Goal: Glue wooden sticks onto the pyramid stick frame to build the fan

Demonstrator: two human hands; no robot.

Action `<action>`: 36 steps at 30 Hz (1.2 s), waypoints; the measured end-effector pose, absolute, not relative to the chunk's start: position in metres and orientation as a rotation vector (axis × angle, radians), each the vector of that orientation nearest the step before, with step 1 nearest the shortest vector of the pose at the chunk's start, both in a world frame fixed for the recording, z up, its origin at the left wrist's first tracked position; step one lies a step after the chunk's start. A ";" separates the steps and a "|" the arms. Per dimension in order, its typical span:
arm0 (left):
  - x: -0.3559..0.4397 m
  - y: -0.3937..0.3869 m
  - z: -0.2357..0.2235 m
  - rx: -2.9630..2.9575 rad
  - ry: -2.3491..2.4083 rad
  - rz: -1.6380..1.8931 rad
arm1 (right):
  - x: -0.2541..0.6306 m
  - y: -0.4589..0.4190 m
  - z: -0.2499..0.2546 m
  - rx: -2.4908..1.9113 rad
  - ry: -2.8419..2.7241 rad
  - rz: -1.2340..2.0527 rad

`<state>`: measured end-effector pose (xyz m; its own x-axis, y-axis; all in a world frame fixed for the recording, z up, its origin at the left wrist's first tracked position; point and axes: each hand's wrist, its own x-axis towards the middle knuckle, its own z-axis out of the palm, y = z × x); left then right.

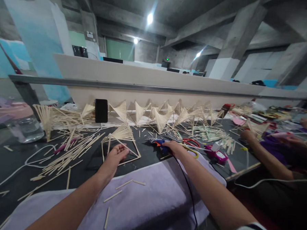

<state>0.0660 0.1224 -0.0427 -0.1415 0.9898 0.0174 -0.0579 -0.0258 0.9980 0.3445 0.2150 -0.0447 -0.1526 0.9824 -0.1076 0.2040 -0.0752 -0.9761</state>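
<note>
My left hand (117, 153) is closed in a pinch on the front of a wooden stick frame (135, 158). Thin sticks fan out in a twisted surface along the frame's back. To the right, my right hand (174, 147) wraps around a blue and orange glue gun (159, 142), whose foil-covered nozzle points left. Its black cord (188, 185) runs down over the lilac cloth (162, 194). Just beyond that hand lie red-handled scissors (191, 142). The palm side of both hands is hidden.
Loose sticks (66, 155) are heaped at left, near a water jug (26, 125). A black phone (101, 111) leans at the back beside a row of twisted stick models (162, 119). A magenta tape measure (217, 155) lies at right. Another person's arm (267, 155) works farther right.
</note>
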 end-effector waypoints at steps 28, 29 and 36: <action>0.072 0.132 -0.050 0.716 0.841 1.442 | 0.290 0.180 -0.017 -0.720 -1.350 1.524; 0.073 0.135 -0.051 0.717 0.842 1.446 | 0.290 0.181 -0.020 -0.716 -1.338 1.551; 0.071 0.153 -0.056 0.681 0.868 1.467 | 0.290 0.178 -0.036 -0.822 -1.484 1.388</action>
